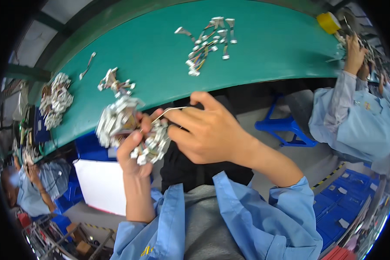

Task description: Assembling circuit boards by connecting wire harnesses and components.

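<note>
Head: left hand (pixel 133 158) closed round cable bundle (pixel 112 121) at bench (pixel 268 47) near edge; right hand (pixel 210 132) pinching thin strand (pixel 174 108) beside it. Bundle looks light, floppy; hard white plugs (pixel 145 156) probably snag. Best gripped mid-wire.
</note>
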### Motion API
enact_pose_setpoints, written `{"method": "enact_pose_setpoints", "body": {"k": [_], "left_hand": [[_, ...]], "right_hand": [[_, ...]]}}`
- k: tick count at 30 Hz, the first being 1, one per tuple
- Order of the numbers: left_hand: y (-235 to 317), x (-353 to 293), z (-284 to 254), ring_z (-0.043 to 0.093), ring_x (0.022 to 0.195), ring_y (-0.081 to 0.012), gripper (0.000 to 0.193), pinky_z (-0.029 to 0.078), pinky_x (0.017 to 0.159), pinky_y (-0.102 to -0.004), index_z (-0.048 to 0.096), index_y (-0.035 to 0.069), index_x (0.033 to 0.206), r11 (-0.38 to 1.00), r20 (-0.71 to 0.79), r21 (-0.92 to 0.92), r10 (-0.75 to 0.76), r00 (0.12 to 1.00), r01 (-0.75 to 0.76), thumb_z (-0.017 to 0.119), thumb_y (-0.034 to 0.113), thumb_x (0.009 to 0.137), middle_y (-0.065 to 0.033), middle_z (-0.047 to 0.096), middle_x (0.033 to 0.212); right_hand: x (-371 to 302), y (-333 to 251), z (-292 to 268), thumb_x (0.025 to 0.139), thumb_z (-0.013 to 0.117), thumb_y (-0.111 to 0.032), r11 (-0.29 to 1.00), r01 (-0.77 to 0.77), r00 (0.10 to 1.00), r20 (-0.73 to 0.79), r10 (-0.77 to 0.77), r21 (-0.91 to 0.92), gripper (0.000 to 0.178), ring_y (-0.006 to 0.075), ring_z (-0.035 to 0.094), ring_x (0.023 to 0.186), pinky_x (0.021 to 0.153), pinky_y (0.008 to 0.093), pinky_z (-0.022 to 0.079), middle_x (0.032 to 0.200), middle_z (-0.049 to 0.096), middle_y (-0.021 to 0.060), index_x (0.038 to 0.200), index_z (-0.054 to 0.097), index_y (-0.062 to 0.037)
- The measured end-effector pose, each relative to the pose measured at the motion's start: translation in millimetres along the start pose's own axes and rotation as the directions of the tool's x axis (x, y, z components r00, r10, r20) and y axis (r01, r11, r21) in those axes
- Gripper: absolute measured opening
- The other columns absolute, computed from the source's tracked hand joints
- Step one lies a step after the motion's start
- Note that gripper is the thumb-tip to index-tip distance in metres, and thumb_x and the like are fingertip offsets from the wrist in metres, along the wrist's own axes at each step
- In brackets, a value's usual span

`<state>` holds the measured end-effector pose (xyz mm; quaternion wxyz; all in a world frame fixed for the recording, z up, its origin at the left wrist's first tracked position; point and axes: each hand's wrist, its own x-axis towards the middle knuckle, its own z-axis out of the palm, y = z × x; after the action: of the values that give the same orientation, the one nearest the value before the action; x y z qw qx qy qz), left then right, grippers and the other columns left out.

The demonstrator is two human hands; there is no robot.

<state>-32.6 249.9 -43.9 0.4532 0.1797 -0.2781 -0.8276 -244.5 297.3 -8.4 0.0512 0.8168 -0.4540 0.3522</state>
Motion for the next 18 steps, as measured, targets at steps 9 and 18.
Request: {"method": "enact_pose_setpoints", "body": {"k": [9,18], "left_hand": [[24.7,-0.7,13.5,0.057,0.123,-0.0312,0.046,0.031,0.12,-0.0495,0.056,0.008,0.122,0.858,0.338,0.449,0.094,0.936,-0.249,0.078,0.03,0.088,-0.0036,0.06,0.083],[28.7,27.7,1.7,0.056,0.128,-0.0233,0.031,0.039,0.115,-0.0375,0.054,0.008,0.131,0.863,0.062,0.379,0.336,0.94,-0.333,0.064,0.02,0.104,-0.0056,0.065,0.125]], "right_hand": [[-19.0,8.9,24.0,0.09,0.06,-0.003,0.672,-0.452,0.891,0.264,0.369,0.587,0.02,0.0216,0.06,0.075,0.08,0.0335,0.045,0.082,0.071,0.0055,0.104,0.073,-0.0051],[-33.0,-47.7,64.5,0.089,0.053,-0.001,0.536,-0.203,0.968,0.086,0.235,0.819,0.017,0.0227,0.054,0.06,0.093,0.0369,0.046,0.073,0.064,0.0058,0.095,0.068,-0.0046]]}}
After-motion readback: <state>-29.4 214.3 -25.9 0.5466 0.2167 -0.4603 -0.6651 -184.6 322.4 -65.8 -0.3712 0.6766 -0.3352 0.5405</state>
